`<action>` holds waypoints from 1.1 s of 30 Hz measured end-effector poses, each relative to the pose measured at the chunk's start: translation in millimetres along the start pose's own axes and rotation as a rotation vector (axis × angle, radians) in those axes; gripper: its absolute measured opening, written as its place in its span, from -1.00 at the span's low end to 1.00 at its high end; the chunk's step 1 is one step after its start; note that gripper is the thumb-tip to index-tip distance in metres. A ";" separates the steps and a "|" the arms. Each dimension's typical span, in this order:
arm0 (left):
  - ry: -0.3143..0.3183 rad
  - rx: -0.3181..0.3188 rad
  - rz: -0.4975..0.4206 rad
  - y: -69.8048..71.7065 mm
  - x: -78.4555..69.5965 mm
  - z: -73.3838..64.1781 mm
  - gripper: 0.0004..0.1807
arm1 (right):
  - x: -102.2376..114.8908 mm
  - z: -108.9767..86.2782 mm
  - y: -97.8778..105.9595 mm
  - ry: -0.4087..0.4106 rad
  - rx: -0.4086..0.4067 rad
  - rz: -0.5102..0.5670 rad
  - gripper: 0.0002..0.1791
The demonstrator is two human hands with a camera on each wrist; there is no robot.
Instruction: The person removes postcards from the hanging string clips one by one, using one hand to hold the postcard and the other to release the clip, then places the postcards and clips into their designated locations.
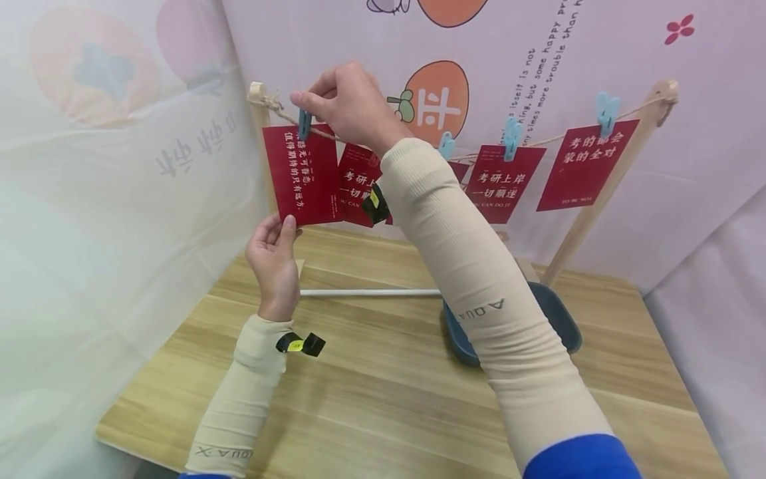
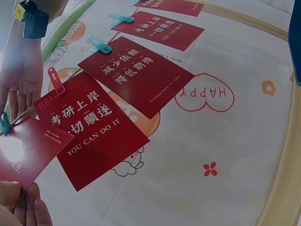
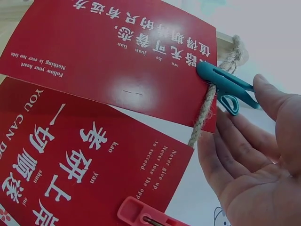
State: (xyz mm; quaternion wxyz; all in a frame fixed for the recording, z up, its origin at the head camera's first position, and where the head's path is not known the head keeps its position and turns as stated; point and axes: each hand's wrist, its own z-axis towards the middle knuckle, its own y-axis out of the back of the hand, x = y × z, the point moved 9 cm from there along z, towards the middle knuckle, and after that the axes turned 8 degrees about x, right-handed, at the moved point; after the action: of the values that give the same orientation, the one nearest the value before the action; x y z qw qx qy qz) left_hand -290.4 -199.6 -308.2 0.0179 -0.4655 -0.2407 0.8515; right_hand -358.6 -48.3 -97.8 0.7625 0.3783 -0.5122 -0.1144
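Observation:
A red card (image 1: 302, 179) with white characters hangs at the left end of a twine line (image 3: 203, 115), its writing turned sideways. My left hand (image 1: 275, 259) pinches the card's bottom edge, thumb in front, fingers behind. At the top edge, a dark teal clothespin (image 3: 228, 87) sits across card and twine. My right hand (image 1: 359, 106) has its thumb against the clothespin's handle end and its other fingers behind. Beside this card hangs another red card (image 2: 91, 132), held by a red clothespin (image 2: 56, 81); in the head view my right forearm covers part of the line.
Farther right, more red cards (image 1: 505, 183) hang from light blue clothespins (image 1: 607, 113). Wooden posts (image 1: 577, 233) carry the twine at both ends. On the wooden table (image 1: 371, 399) stand a dark blue basin (image 1: 556, 316), partly behind my right forearm, and a white rod (image 1: 371, 293). Printed cloth hangs behind.

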 end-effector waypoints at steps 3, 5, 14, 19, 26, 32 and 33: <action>0.001 0.002 -0.001 -1.4 -0.1 0.2 -0.85 | -0.8 0.4 1.4 -0.008 -0.008 0.028 -0.60; 0.001 0.005 -0.003 -2.5 -0.3 0.4 -0.85 | -0.8 0.1 3.3 -0.012 -0.025 0.034 -0.59; 0.004 0.015 -0.020 -5.2 -0.2 -1.6 -0.89 | 3.3 -4.9 11.4 0.016 -0.158 -0.003 -0.65; 0.004 0.021 -0.017 -6.3 -0.4 -2.7 -0.88 | 5.9 -6.9 17.9 0.047 -0.229 0.008 -0.71; 0.012 0.012 -0.014 -3.6 0.0 -3.2 -0.84 | 7.8 -9.7 27.5 0.092 -0.307 -0.003 -0.72; 0.030 -0.013 -0.020 1.4 2.4 -5.1 -0.90 | 9.6 -13.9 34.5 0.112 -0.352 -0.006 -0.69; 0.031 -0.019 -0.021 2.2 2.8 -5.4 -0.91 | 10.9 -14.7 35.1 0.119 -0.352 -0.011 -0.68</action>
State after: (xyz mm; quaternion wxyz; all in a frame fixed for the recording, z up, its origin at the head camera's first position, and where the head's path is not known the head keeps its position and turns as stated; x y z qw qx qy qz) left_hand -287.3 -198.7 -313.8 0.0260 -0.4764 -0.2532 0.8416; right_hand -348.4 -23.5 -68.7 0.8453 0.2481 -0.4361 -0.1838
